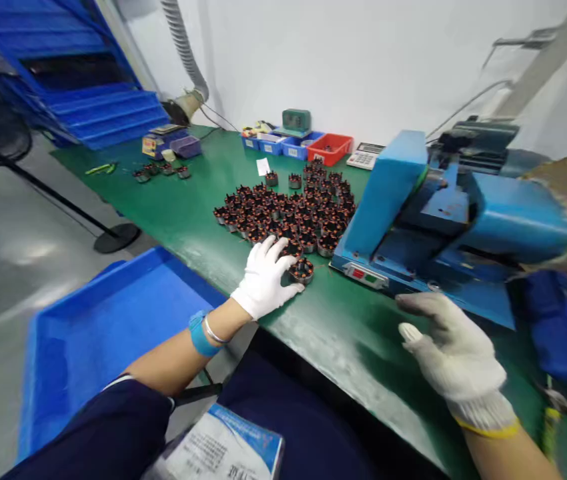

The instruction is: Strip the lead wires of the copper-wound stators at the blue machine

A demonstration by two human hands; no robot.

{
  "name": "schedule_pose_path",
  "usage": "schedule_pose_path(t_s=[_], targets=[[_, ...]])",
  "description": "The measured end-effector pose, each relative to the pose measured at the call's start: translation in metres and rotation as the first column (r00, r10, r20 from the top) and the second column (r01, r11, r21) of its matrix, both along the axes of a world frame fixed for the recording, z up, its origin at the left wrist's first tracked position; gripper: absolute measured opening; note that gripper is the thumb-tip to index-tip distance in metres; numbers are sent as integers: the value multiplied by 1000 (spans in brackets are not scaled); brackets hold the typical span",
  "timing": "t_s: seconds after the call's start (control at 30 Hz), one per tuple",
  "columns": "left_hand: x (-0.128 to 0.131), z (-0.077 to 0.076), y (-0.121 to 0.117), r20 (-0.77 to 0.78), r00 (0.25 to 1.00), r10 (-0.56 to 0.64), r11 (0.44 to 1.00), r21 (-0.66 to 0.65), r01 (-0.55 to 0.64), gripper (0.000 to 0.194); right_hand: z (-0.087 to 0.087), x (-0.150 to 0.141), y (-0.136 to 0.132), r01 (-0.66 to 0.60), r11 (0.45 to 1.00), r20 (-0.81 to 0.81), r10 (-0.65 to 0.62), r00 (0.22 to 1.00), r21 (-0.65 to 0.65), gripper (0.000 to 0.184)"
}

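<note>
For a small wound core [301,270] sitting this close to the front of the bench [183,193], I'd go in low with the left hand [266,280] and pinch the outer rim, not the copper windings or the little posts on top. Thumb on one side, forefinger on the other, light squeeze, and lift straight up so it doesn't clip the pile of cores [283,213] right behind it. Dragging it sideways could knock a neighbour over, imo.

As for where it sits: the core is upright on the bench, at the near edge of the pile. The left thumb is by its front side and the forefinger by its left side, with the other fingers fanned out toward the pile. So the left fingers are fairly wide. It's a bit soft in there, so I can't tell if they've really got hold of it or are just touching.

The right hand [451,353] is half curled with a gap between thumb and fingers, nothing in it, over the bench just in front of the blue machine [396,193]. I'd keep that glove away from the red and green switches [365,275].
</note>
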State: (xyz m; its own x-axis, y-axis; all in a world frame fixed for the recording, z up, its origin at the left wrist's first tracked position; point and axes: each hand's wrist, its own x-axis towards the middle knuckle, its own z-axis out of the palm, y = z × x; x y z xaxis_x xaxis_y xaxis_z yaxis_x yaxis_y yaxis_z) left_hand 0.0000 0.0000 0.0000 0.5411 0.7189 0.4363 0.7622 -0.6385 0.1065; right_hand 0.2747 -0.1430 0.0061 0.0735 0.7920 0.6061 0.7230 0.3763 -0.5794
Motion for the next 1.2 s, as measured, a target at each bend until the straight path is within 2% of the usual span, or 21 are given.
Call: schedule_pose_path(t_s=[0.1,0.2,0.23,0.3,0.37,0.43,0.5,0.6,0.67,0.73,0.8,0.87,0.93,1.07,1.2], targets=[[14,5,-21,29,993,-114,993,-4,114,35,5,-11,-2,45,961,119,-13,993,-271,31],[30,8,-42,140,980,-143,970,-177,167,39,5,-24,1,124,863,256,6,967,-490,46],[36,8,-47,172,980,-101,952,-269,145,48,4,-28,2,141,848,287,14,958,-511,53],[48,9,-52,172,985,1,898,-433,75,65,0,-35,6,152,852,317,17,948,-501,65],[60,8,-50,143,990,9,853,-518,67,63,-4,-38,9,143,870,316,15,949,-471,70],[72,6,-43,154,987,-56,823,-553,133,51,-6,-38,10,139,872,287,2,958,-469,70],[83,4,-37,202,973,-109,787,-581,208,48,-4,-35,10,150,846,214,-44,976,-512,68],[98,3,-32,370,916,-155,722,-591,361,50,2,-28,12,122,806,-36,-175,984,-580,65],[109,5,-31,555,813,-179,657,-548,518,53,7,-23,13,12,833,-339,-239,910,-554,66],[124,11,-32,705,679,-206,593,-462,660,56,11,-19,15,-74,895,-609,-237,757,-440,70],[141,17,-35,766,585,-266,565,-367,739,58,14,-14,15,-30,956,-724,-199,660,-290,67],[158,22,-38,775,544,-321,560,-308,769,59,17,-7,14,111,981,-717,-193,669,-159,61],[175,26,-41,800,519,-300,545,-303,782,61,19,1,14,244,965,-677,-239,696,-90,56],[199,30,-45,884,459,-83,489,-365,792,66,25,13,16,367,928,-629,-324,707,-65,55],[210,38,-46,918,391,66,506,-369,780,63,36,16,23,425,903,-669,-353,654,-62,53]])
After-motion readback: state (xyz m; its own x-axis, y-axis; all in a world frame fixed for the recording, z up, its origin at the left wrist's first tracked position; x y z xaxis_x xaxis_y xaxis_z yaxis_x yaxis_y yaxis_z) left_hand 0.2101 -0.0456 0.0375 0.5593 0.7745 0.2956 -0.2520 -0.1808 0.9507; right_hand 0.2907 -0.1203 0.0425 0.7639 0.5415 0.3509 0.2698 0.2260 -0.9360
